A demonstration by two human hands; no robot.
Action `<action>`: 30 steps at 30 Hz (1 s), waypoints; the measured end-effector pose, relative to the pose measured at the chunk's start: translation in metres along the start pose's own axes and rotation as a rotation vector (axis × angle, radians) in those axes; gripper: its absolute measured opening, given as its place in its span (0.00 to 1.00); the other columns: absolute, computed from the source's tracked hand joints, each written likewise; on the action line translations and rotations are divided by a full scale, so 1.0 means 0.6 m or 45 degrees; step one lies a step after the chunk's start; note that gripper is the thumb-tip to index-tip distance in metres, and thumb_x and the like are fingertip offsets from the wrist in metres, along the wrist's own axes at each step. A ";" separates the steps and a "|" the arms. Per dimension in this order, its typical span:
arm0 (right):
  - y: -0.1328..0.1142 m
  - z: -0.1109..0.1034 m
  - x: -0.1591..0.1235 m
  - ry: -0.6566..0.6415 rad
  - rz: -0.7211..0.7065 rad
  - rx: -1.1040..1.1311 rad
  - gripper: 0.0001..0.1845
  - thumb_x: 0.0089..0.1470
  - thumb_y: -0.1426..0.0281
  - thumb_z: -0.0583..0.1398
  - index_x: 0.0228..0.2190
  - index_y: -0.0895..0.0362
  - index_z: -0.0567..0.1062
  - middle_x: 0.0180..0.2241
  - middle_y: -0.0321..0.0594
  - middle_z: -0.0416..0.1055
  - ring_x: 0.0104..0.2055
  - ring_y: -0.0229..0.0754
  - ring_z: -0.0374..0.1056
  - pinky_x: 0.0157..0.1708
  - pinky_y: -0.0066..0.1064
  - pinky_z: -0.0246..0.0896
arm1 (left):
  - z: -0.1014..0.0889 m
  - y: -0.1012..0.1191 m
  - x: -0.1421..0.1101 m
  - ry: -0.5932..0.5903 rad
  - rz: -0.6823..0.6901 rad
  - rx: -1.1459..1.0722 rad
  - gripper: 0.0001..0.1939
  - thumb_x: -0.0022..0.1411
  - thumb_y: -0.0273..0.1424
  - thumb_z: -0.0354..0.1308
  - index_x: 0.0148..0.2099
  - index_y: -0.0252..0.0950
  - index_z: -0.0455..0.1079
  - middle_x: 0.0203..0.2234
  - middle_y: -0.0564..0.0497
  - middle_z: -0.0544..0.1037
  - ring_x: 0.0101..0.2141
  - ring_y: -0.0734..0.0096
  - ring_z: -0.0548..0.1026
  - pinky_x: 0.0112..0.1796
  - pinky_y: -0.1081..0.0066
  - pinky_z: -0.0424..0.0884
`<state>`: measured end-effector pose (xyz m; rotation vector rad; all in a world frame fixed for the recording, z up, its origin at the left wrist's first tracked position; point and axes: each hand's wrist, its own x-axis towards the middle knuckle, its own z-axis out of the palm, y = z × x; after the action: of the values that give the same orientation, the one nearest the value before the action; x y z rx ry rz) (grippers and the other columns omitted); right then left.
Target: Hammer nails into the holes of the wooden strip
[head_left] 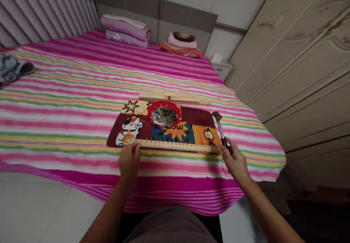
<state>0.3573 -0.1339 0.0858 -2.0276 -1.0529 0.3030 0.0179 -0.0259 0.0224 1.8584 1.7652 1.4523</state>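
Observation:
A long wooden strip [175, 145] studded with a row of nails lies across the near edge of a colourful cartoon cloth [164, 128] on the bed. My left hand [129, 161] is closed at the strip's left end, fingers pinched on it. My right hand [234, 159] grips the handle of a small hammer [220, 128], whose head points up and away beside the strip's right end. A red dish [164, 114] full of loose metal nails sits on the cloth behind the strip.
More wooden strips [175, 98] lie beyond the dish. The bed has a pink striped sheet [68, 101], folded pillows [125, 30] and a plush toy [183, 39] at the head. Wardrobe doors [300, 61] stand at the right; a slipper-like grey thing [13, 70] lies far left.

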 end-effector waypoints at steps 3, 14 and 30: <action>0.064 -0.009 0.042 0.062 0.190 -0.331 0.26 0.55 0.64 0.52 0.53 0.60 0.69 0.29 0.42 0.72 0.27 0.41 0.65 0.25 0.28 0.55 | -0.029 0.018 0.012 0.029 0.047 0.042 0.08 0.61 0.35 0.52 0.37 0.39 0.70 0.29 0.50 0.75 0.32 0.68 0.72 0.36 0.68 0.67; 0.111 0.030 0.035 -0.137 0.177 -0.742 0.24 0.60 0.74 0.48 0.57 0.66 0.61 0.39 0.52 0.71 0.33 0.42 0.64 0.30 0.30 0.51 | 0.078 0.137 0.172 -0.696 0.503 0.372 0.09 0.56 0.30 0.54 0.36 0.40 0.75 0.33 0.47 0.79 0.36 0.62 0.74 0.40 0.66 0.68; 0.097 0.033 0.032 -0.152 0.247 -0.789 0.23 0.61 0.74 0.47 0.57 0.65 0.60 0.40 0.53 0.70 0.34 0.44 0.67 0.29 0.31 0.51 | 0.169 0.156 0.239 -1.187 0.530 0.707 0.04 0.48 0.27 0.58 0.26 0.40 0.73 0.33 0.47 0.78 0.37 0.64 0.74 0.38 0.69 0.66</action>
<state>0.3922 -0.1268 0.0319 -2.7036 -1.1172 0.2136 0.1257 0.1172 0.1093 2.6381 1.3757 -0.0112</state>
